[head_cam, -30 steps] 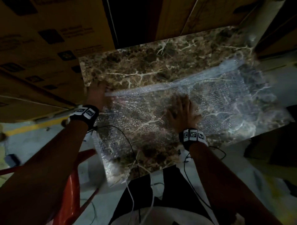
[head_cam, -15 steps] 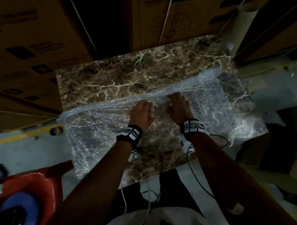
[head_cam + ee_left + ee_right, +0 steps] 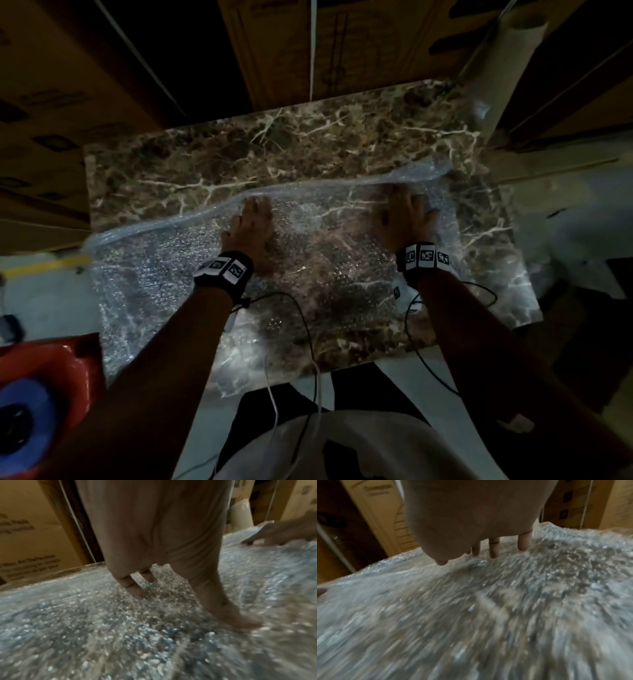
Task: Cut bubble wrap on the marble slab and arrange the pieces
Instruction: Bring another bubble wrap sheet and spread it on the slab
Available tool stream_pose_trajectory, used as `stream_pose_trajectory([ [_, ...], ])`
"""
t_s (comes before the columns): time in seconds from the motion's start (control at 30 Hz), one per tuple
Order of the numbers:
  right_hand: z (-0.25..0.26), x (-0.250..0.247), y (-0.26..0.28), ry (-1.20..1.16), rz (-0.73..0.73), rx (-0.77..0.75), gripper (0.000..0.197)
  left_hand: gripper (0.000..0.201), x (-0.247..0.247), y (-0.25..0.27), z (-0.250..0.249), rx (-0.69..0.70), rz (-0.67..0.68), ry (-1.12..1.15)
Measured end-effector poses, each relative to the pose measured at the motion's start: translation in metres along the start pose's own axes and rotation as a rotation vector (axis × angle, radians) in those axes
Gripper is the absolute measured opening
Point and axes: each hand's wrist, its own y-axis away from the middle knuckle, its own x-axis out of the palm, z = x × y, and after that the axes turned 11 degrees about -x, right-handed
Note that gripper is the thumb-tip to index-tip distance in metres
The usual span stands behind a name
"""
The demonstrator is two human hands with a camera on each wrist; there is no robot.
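The bubble wrap (image 3: 164, 281) lies spread over the marble slab (image 3: 308, 150), overhanging its left edge. Your left hand (image 3: 251, 228) and right hand (image 3: 404, 214) press flat, fingers spread. Judged light, limp, slippery: pinch its edges.

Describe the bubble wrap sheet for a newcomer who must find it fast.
Find the brown veined marble slab before the cardboard boxes. The bubble wrap sheet covers its near half under both flat hands, overhanging the left edge. It alone is clear, glittering plastic.

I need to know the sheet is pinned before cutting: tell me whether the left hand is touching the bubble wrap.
Touching. The left wrist view shows the left hand with fingertips pressed into the bubble wrap.
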Motion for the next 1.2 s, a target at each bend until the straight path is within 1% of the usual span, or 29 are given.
stream_pose_trajectory([
  [0.03,-0.008,-0.002,-0.005,-0.007,-0.016,-0.003,0.065,0.102,-0.001,-0.003,0.0,-0.016,-0.011,-0.021],
  [0.07,-0.016,-0.003,-0.012,-0.013,-0.021,-0.017,0.066,0.111,-0.003,-0.007,-0.001,0.003,-0.012,-0.041],
  [0.13,-0.029,-0.005,-0.027,-0.033,0.002,-0.051,0.067,0.148,-0.008,-0.014,-0.002,0.115,0.01,-0.222],
  [0.17,-0.036,-0.006,-0.034,-0.052,0.02,-0.068,0.069,0.16,-0.008,-0.02,-0.001,0.109,0.034,-0.245],
  [0.2,-0.042,-0.008,-0.039,-0.072,0.028,-0.082,0.07,0.166,-0.011,-0.023,0.0,0.081,0.068,-0.193],
  [0.27,-0.05,-0.01,-0.047,-0.112,0.043,-0.086,0.071,0.169,-0.01,-0.035,0.007,0.035,0.126,-0.092],
  [0.3,-0.053,-0.011,-0.049,-0.126,0.056,-0.081,0.072,0.166,-0.008,-0.039,0.008,0.05,0.099,-0.079],
  [0.33,-0.054,-0.011,-0.05,-0.127,0.068,-0.076,0.073,0.158,-0.007,-0.042,0.008,0.105,0.077,-0.087],
  [0.37,-0.055,-0.012,-0.051,-0.117,0.077,-0.072,0.074,0.148,-0.005,-0.05,0.009,0.137,0.048,-0.118],
  [0.4,-0.055,-0.012,-0.052,-0.106,0.082,-0.071,0.076,0.136,-0.006,-0.053,0.008,0.132,0.036,-0.132],
  [0.5,-0.057,-0.014,-0.055,-0.104,0.097,-0.081,0.08,0.121,-0.005,-0.059,0.009,-0.033,-0.04,0.056],
  [0.53,-0.057,-0.014,-0.055,-0.088,0.081,-0.081,0.083,0.108,-0.009,-0.057,0.006,-0.046,-0.114,0.103],
  [0.6,-0.051,-0.015,-0.052,0.001,-0.014,-0.097,0.084,0.071,-0.023,-0.045,-0.006,-0.064,-0.268,0.09],
  [0.63,-0.043,-0.017,-0.047,0.071,-0.069,-0.118,0.078,0.061,-0.029,-0.042,-0.016,-0.067,-0.359,0.089],
  [0.67,-0.033,-0.018,-0.041,0.13,-0.124,-0.146,0.067,0.061,-0.033,-0.04,-0.028,-0.032,-0.451,0.087],
  [0.7,-0.02,-0.016,-0.034,0.144,-0.164,-0.181,0.056,0.062,-0.036,-0.04,-0.041,0.032,-0.512,0.075],
  [0.73,-0.007,-0.014,-0.026,0.112,-0.173,-0.217,0.05,0.06,-0.039,-0.037,-0.058,0.102,-0.535,0.07],
  [0.77,0.004,-0.011,-0.019,0.056,-0.15,-0.236,0.05,0.056,-0.037,-0.042,-0.071,0.185,-0.53,0.061],
  [0.8,0.013,-0.008,-0.014,-0.005,-0.118,-0.23,0.054,0.051,-0.036,-0.046,-0.087,0.236,-0.499,0.03],
  [0.83,0.018,-0.005,-0.013,-0.059,-0.095,-0.207,0.06,0.048,-0.036,-0.048,-0.103,0.252,-0.463,-0.006],
  [0.87,0.02,-0.002,-0.013,-0.099,-0.078,-0.179,0.065,0.047,-0.037,-0.053,-0.118,0.253,-0.426,-0.022],
  [0.93,0.016,0.003,-0.018,-0.136,-0.024,-0.149,0.079,0.043,-0.043,-0.063,-0.139,0.254,-0.406,-0.007],
  [1.03,0.002,-0.001,-0.03,-0.192,0.069,-0.144,0.108,0.028,-0.059,-0.083,-0.146,0.258,-0.334,0.071],
  [1.07,-0.004,0.0,-0.032,-0.207,0.09,-0.149,0.112,0.022,-0.065,-0.091,-0.144,0.266,-0.287,0.114],
  [1.1,-0.008,0.001,-0.031,-0.197,0.091,-0.168,0.112,0.019,-0.071,-0.097,-0.143,0.281,-0.226,0.177],
  [1.17,-0.014,0.008,-0.023,-0.128,0.068,-0.22,0.105,0.02,-0.079,-0.11,-0.141,0.279,-0.101,0.266],
  [1.2,-0.016,0.012,-0.018,-0.106,0.051,-0.235,0.101,0.023,-0.082,-0.117,-0.138,0.267,-0.083,0.271],
])
